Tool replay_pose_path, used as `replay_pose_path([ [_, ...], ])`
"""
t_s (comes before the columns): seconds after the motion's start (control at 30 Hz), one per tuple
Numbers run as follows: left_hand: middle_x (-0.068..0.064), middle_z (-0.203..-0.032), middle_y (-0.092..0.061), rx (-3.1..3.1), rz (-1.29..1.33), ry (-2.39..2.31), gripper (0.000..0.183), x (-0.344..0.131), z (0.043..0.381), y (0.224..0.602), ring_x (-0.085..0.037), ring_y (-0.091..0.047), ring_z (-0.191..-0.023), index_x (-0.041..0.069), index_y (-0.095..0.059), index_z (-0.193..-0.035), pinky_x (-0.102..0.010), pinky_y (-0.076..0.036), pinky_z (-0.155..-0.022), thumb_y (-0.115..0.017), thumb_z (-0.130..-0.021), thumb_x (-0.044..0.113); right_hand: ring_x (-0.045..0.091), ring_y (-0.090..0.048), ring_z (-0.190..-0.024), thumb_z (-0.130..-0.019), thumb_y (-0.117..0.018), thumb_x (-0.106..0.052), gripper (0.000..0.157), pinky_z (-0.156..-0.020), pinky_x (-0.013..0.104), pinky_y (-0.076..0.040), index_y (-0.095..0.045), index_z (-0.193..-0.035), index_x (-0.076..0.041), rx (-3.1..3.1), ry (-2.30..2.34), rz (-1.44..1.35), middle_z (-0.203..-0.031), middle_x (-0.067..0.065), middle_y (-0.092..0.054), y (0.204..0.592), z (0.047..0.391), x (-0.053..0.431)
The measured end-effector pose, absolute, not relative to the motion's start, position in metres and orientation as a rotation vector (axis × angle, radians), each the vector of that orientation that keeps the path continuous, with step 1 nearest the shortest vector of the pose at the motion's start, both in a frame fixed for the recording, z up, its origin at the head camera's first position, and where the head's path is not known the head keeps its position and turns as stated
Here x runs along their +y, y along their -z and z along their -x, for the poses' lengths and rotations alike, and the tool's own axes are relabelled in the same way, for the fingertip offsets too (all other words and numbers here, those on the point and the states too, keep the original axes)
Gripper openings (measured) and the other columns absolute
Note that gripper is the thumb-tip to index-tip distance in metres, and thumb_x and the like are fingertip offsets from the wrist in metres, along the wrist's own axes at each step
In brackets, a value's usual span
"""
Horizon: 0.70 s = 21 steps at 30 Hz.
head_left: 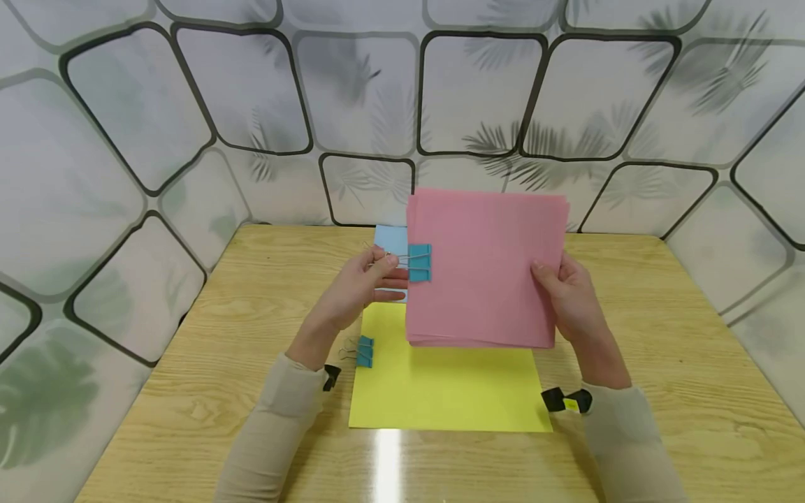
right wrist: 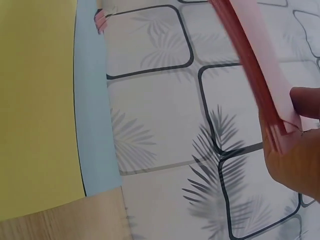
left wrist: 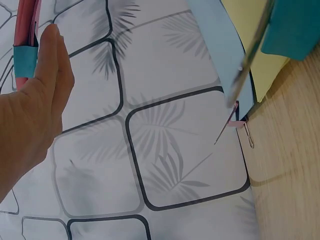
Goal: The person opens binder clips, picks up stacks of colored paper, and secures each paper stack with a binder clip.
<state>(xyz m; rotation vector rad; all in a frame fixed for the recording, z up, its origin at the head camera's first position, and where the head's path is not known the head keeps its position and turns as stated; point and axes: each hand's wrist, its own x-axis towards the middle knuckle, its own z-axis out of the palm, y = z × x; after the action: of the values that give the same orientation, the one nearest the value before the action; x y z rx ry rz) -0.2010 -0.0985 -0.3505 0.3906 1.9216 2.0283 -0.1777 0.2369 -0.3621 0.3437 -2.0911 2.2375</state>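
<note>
A stack of pink paper (head_left: pixel 487 272) is held up over the table, its sheets slightly fanned at the edges. My right hand (head_left: pixel 575 297) grips its right edge, thumb on the front face. A teal binder clip (head_left: pixel 420 263) bites the stack's left edge, and my left hand (head_left: pixel 355 290) pinches its wire handles between thumb and forefinger, the other fingers extended behind. In the left wrist view, the clip (left wrist: pixel 25 61) sits on the stack's edge beside the fingers. Below lies yellow paper (head_left: pixel 440 391), with a second teal binder clip (head_left: pixel 365 351) on its left edge.
Blue paper (head_left: pixel 391 239) lies behind the yellow paper, partly covered by the pink stack. A small pink clip (left wrist: pixel 237 123) with wire handles is on the blue paper's edge. The wooden table (head_left: pixel 679 349) meets a patterned backdrop (head_left: pixel 478 91) at the back and sides.
</note>
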Motion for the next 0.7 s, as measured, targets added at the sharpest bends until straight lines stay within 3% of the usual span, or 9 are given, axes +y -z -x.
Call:
replay_pose_path([
  [0.1,-0.024,-0.117,-0.059,1.894,-0.356,-2.08,0.022,-0.097,0.2,0.348,-0.027,-0.066,-0.102,0.0,-0.044,-0.111,-0.044,-0.055,-0.091,-0.047,-0.106,0.022,0.008,-0.068,-0.09,-0.103,-0.055,-0.015,0.039,-0.073,0.026,-0.059,-0.047,-0.14,-0.006,-2.087,-2.221,-0.352,-0.107,-0.003,-0.068,0.359,0.175,0.235],
  [0.27,-0.027,-0.119,-0.062,1.91,-0.278,-2.156,0.025,-0.097,0.199,0.346,-0.023,-0.068,-0.1,-0.005,-0.05,-0.111,-0.039,-0.056,-0.089,-0.053,-0.104,0.02,0.009,-0.071,-0.085,-0.1,-0.057,-0.004,0.033,-0.068,0.025,-0.059,-0.056,-0.133,-0.002,-2.044,-2.141,-0.418,-0.101,-0.004,-0.072,0.357,0.175,0.236],
  [0.47,-0.026,-0.107,-0.068,2.052,-0.332,-2.193,0.029,-0.099,0.196,0.342,-0.022,-0.072,-0.088,-0.007,-0.058,-0.111,-0.038,-0.059,-0.082,-0.062,-0.098,0.018,0.012,-0.073,-0.078,-0.098,-0.056,0.002,0.028,-0.063,0.026,-0.059,-0.064,-0.124,-0.004,-1.965,-2.123,-0.538,-0.097,0.0,-0.074,0.356,0.177,0.241],
  [0.7,-0.021,-0.096,-0.069,2.112,-0.353,-2.101,0.036,-0.104,0.198,0.344,-0.024,-0.072,-0.081,-0.011,-0.059,-0.115,-0.038,-0.06,-0.078,-0.064,-0.097,0.02,0.015,-0.073,-0.086,-0.103,-0.046,0.001,0.031,-0.069,0.028,-0.059,-0.055,-0.131,-0.007,-1.967,-2.403,-0.673,-0.105,0.004,-0.071,0.362,0.181,0.248],
])
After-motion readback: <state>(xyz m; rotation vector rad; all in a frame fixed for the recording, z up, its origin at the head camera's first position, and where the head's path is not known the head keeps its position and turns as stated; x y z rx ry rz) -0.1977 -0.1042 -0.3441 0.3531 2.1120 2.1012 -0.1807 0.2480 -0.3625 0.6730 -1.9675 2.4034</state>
